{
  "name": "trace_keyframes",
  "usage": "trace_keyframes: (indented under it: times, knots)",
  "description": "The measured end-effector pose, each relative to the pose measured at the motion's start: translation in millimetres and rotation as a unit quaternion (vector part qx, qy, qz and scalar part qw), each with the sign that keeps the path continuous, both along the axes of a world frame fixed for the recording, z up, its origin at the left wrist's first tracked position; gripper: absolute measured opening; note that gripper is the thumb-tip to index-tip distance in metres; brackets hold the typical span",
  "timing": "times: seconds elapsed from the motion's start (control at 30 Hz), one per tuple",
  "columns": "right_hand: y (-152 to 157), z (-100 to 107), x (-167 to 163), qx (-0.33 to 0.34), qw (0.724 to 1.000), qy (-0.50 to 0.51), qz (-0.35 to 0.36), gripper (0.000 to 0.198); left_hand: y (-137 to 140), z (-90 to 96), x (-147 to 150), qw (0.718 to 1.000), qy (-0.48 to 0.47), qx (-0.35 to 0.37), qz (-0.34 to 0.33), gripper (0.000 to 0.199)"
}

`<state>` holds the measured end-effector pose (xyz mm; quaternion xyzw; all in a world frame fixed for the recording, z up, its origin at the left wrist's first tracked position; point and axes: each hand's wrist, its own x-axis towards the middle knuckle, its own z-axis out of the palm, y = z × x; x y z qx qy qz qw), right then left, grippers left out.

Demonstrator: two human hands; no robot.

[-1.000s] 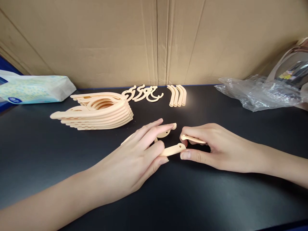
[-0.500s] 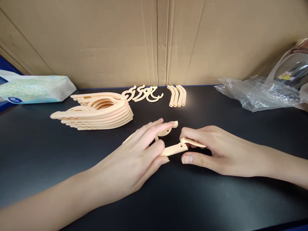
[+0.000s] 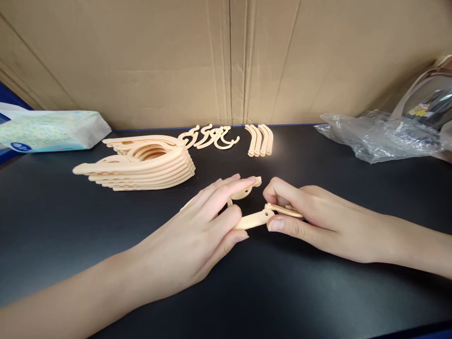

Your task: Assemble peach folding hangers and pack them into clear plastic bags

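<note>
Head view: how is the left hand (image 3: 208, 228) set?

Palm down, slanting forward from the lower left, laid over a beige plastic hanger frame (image 3: 253, 220). One long finger stretches to the frame's far part, while bent index and thumb close about the near arm, leaving its holed end poking out rightward.

And the right hand (image 3: 316, 212)?

That one comes in from the right, index curled above a short curved bar (image 3: 287, 211), thumb nearly straight below. It has the bar tucked between its fingers; the hidden ones I can't make out. The knobbed tip sits right by the frame's holed end; whether it has entered, I can't tell.

Where is all this?

Over the black tabletop (image 3: 247, 296), nearer than the stacked hanger frames (image 3: 151, 166), the loose hooks (image 3: 211, 138) and four curved bars (image 3: 258, 141).
</note>
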<state>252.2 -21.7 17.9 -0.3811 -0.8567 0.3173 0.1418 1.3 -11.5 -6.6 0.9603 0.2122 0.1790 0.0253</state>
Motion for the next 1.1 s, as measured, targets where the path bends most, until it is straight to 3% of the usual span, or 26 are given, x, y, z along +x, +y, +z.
trace_keyframes:
  times: [0.23, 0.5, 0.7, 0.87, 1.1]
  knots:
    - [1.8, -7.3, 1.0, 0.058, 0.997, -0.006, 0.059, 0.029, -1.1, -0.5, -0.3, 1.0, 0.011, -0.006, 0.001, 0.017]
    - [0.7, -11.3, 1.3, 0.078, 0.995, -0.002, 0.06, 0.031, 1.0, 0.7, 1.1, 1.0, 0.015, -0.009, -0.001, 0.013]
    - [0.2, -13.7, 3.1, 0.129, 0.99, -0.009, 0.064, 0.032, 1.0, -0.2, 0.2, 1.0, 0.01, -0.006, -0.008, 0.012]
    - [1.0, -13.4, 2.0, 0.215, 0.972, -0.072, 0.059, 0.037, 1.7, -1.1, -0.2, 1.0, 0.011, -0.006, -0.008, 0.012]
    - [0.8, -16.8, 3.1, 0.375, 0.915, -0.138, 0.051, 0.047, 0.4, -2.8, -1.6, 1.0, 0.018, -0.015, 0.0, 0.013]
